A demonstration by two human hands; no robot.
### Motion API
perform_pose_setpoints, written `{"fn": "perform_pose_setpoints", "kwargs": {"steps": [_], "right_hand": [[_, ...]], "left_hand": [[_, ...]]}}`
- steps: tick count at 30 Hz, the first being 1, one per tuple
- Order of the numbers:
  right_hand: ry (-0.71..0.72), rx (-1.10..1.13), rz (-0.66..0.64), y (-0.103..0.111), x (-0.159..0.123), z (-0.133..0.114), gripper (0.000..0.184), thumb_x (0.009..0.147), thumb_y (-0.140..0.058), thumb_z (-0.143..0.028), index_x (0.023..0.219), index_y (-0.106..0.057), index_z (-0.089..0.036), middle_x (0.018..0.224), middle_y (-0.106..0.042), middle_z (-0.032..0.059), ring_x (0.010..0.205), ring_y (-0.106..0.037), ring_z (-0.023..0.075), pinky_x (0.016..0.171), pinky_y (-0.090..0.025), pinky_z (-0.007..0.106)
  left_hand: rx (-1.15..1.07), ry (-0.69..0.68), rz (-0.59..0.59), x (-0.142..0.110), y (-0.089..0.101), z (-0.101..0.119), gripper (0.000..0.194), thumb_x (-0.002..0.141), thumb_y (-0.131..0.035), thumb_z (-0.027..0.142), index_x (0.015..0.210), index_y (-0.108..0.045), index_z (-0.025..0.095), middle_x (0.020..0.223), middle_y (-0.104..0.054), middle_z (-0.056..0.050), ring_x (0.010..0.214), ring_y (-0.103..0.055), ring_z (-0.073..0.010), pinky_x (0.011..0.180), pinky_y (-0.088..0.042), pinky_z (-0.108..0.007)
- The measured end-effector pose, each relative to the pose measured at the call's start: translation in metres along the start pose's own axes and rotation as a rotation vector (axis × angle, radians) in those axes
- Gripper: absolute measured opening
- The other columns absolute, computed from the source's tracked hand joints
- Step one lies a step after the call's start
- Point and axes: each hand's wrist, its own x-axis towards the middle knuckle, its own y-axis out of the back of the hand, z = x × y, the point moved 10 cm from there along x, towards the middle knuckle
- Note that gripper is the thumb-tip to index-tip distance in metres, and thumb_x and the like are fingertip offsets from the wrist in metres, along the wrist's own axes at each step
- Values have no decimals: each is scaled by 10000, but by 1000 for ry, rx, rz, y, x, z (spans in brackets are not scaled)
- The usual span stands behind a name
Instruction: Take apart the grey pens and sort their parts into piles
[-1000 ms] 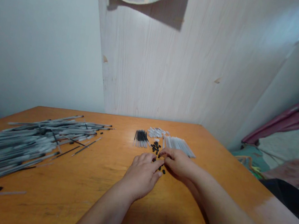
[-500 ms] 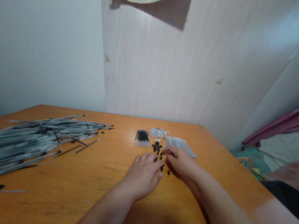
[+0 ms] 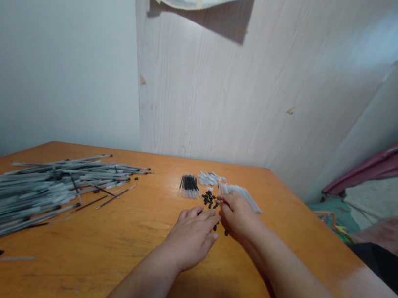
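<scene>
My left hand (image 3: pixel 192 234) lies palm down and open over the table, its fingers stretched toward a small heap of short black plugs (image 3: pixel 209 198). Across from it, my right hand (image 3: pixel 236 213) has its fingers curled and pressed together at the right side of that heap; whatever is in them, if anything, is hidden. A few loose plugs lie between and under the hands, one black plug (image 3: pixel 226 233) just below the right hand. Beyond the right hand is a row of clear white tubes (image 3: pixel 242 193), partly covered by it.
Behind the heap lie small white pieces (image 3: pixel 210 178) and a neat row of thin black-and-clear sticks (image 3: pixel 189 186). A large pile of grey pen-like tubes (image 3: pixel 41 191) spreads over the left of the wooden table (image 3: pixel 127 237). A wall (image 3: pixel 206 96) stands behind.
My right hand has shifted slightly, and its fingers look more closed together. A loose plug below it has moved a little to the right. My left hand stays nearly in place.
</scene>
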Motion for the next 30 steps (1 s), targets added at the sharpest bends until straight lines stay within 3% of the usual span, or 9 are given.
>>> {"fn": "perform_pose_setpoints", "kwargs": {"steps": [19,30], "right_hand": [[-43,-117,-142,-13,1,-1,394,905,-434,-229,1182,-714,-204,1188,-697,93,1114,-618,207,950,-429,263],[-40,-74,-119,-11,0,-2,385,885,-463,-198,1170,-723,-196,1193,-705,89,1098,-626,208,943,-450,283]], "left_hand": [[-32,1,23,-1,6,6,455,944,-463,389,1388,-521,307,1440,-549,-34,1313,-444,-274,1071,-360,-456],[-38,-5,47,-2,7,5,440,931,-503,399,1357,-538,294,1417,-566,-33,1303,-460,-262,1064,-363,-446]]}}
